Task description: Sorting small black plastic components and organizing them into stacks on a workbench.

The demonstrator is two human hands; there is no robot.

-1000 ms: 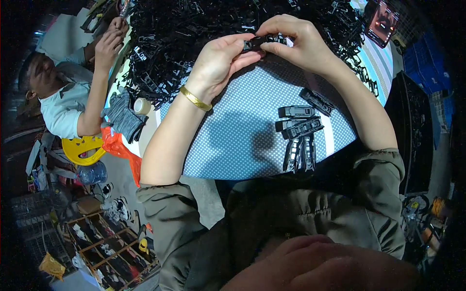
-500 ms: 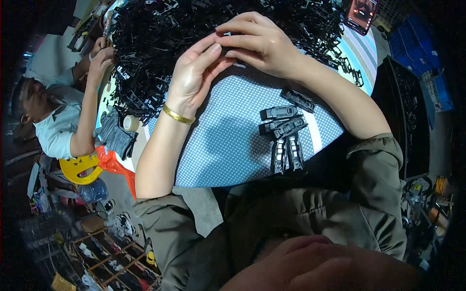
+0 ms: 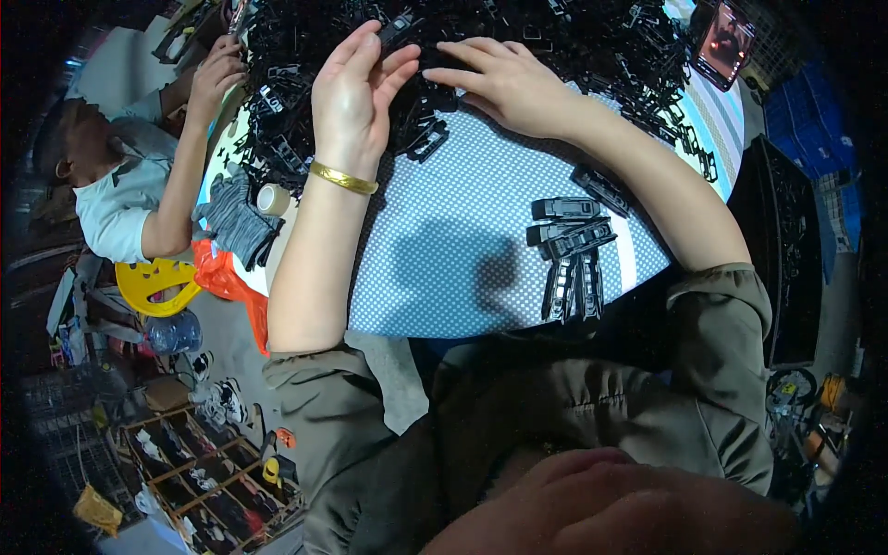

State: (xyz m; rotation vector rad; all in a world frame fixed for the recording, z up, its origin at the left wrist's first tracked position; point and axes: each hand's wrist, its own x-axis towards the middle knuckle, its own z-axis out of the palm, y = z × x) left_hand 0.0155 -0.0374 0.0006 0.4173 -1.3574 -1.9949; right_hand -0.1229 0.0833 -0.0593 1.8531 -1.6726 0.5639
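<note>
A large heap of small black plastic parts covers the far side of the table. My left hand, with a gold bangle on its wrist, is at the heap's near edge. Its fingers are apart and no part shows between them. One black part lies just beside its fingertips. To the right, my right hand reaches over the heap with fingers stretched out, holding nothing that I can see. Several longer black plastic pieces lie grouped on the dotted cloth, near my right forearm.
A phone stands at the far right. On the left are a tape roll, a grey glove and a red plastic bag. Another person's hand is at the heap's left side. A yellow stool stands below.
My hands, close together at the fingertips before, have moved apart. The left hand has moved up into the heap and the right fingers have straightened. The view has shifted slightly.
</note>
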